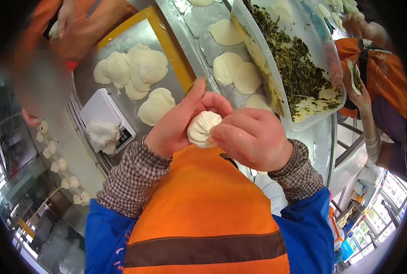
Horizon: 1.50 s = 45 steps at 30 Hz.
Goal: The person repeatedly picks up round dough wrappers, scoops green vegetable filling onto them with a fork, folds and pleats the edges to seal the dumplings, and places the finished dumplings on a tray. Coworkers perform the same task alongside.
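Observation:
A pleated white dough bun [203, 128] rests cupped in my left hand [179, 120], the thumb raised above it. Its folds gather towards one side, where my right hand [255, 137] pinches the dough between thumb and fingers. Whatever filling it may hold is hidden. Beyond my left hand, flat round dough wrappers [131, 68] overlap in a pile on a metal surface, with another wrapper [156, 107] nearer to me. Beyond my right hand stands a clear plastic tub [275, 92] with chopped dark green filling [292, 58] inside.
More dough wrappers [246, 78] lie between the tub and the yellow-edged board [169, 41]. At left, a white digital scale [104, 106] carries a whitish crumpled lump [103, 135]. Several small buns [62, 163] line a conveyor-like strip. Co-workers stand at upper left and right; one hand [361, 99] holds a filled wrapper.

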Motion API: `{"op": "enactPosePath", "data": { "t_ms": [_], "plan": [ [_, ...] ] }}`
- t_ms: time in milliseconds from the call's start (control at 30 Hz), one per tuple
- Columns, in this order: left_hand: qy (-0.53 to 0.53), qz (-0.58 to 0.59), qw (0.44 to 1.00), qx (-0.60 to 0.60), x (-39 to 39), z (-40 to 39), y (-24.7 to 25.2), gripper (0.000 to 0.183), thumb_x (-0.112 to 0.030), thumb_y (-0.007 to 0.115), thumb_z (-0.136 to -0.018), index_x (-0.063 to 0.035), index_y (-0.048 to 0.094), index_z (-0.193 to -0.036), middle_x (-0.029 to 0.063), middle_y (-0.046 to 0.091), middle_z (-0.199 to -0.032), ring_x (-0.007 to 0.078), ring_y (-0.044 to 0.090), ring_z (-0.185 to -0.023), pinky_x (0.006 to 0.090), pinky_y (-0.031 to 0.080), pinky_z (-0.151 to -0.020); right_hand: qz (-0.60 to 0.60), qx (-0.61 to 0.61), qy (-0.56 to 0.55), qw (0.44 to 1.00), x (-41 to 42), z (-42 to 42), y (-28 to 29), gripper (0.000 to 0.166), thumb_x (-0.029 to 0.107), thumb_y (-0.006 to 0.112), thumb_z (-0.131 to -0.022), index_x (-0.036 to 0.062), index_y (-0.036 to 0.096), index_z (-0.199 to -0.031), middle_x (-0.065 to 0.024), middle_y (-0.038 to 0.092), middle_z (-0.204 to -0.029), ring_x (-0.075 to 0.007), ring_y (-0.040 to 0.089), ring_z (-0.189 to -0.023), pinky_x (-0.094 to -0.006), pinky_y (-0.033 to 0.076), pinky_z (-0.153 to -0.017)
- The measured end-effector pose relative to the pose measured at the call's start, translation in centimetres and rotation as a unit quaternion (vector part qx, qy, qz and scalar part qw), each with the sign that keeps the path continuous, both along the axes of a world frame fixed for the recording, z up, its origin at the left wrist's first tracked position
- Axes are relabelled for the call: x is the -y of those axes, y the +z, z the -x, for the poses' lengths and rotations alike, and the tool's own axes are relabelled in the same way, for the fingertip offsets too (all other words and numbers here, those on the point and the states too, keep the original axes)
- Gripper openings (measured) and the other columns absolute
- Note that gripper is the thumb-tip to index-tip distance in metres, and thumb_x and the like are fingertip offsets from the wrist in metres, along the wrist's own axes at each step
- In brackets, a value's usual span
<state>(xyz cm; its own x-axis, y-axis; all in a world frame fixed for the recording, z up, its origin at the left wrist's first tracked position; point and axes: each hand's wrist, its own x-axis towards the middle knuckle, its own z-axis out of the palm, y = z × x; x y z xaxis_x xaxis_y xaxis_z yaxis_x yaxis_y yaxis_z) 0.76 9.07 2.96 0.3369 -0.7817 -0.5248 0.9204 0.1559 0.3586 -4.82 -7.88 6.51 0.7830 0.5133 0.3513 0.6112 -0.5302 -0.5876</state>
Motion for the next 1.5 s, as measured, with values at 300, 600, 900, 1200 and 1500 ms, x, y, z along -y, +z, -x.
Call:
{"op": "enactPosePath", "data": {
  "t_ms": [300,600,900,1200,1500],
  "plan": [
    [0.135,-0.020,0.958,0.252,-2.8,1.5,-0.9,0.044,-0.042,0.044,-0.098,-0.0006,0.057,-0.091,0.0051,0.060,-0.085,0.0113,0.058,-0.074,0.0249,0.049,-0.067,-0.064,-0.093,-0.067,0.991,-2.9,-0.4,1.7,0.024,0.003,0.072,-0.071,0.0048,0.059,-0.091,-0.0075,0.061,-0.078,-0.0217,0.060,-0.062,-0.0305,0.048,-0.055],
    [0.138,0.108,0.933,0.315,-8.9,1.2,-0.4,0.072,-0.068,0.065,-0.072,-0.0008,0.059,-0.098,0.0056,0.059,-0.092,0.0138,0.058,-0.087,0.0281,0.046,-0.076,-0.215,-0.155,-0.083,0.961,-9.2,-1.5,5.2,0.029,0.003,0.075,-0.071,0.0056,0.063,-0.097,-0.0065,0.062,-0.088,-0.0172,0.058,-0.070,-0.0273,0.048,-0.061],
    [0.132,0.017,0.937,0.322,-16.9,1.0,0.9,0.070,-0.065,0.067,-0.073,-0.0010,0.059,-0.100,0.0037,0.059,-0.090,0.0125,0.058,-0.083,0.0263,0.048,-0.071,-0.176,-0.142,0.031,0.974,-18.2,-5.2,6.0,0.021,0.004,0.074,-0.071,0.0072,0.065,-0.089,-0.0064,0.065,-0.082,-0.0231,0.061,-0.073,-0.0313,0.049,-0.063],
    [0.339,0.126,0.909,0.209,-23.3,1.7,-1.1,0.074,-0.072,0.033,-0.085,-0.0033,0.058,-0.094,0.0070,0.062,-0.082,0.0177,0.063,-0.070,0.0297,0.053,-0.062,-0.269,-0.348,0.026,0.897,-25.6,-6.8,4.4,0.013,-0.003,0.068,-0.076,0.0019,0.067,-0.088,-0.0088,0.063,-0.078,-0.0152,0.059,-0.062,-0.0263,0.048,-0.055],
    [0.409,0.078,0.903,0.105,-28.9,1.7,-1.1,0.069,-0.062,0.018,-0.094,-0.0061,0.057,-0.083,0.0053,0.059,-0.078,0.0161,0.059,-0.068,0.0291,0.050,-0.061,0.000,-0.027,0.111,0.993,-31.6,-7.9,2.9,0.025,0.006,0.071,-0.068,0.0072,0.068,-0.093,-0.0046,0.063,-0.082,-0.0255,0.059,-0.075,-0.0344,0.047,-0.066]
  ]
}}
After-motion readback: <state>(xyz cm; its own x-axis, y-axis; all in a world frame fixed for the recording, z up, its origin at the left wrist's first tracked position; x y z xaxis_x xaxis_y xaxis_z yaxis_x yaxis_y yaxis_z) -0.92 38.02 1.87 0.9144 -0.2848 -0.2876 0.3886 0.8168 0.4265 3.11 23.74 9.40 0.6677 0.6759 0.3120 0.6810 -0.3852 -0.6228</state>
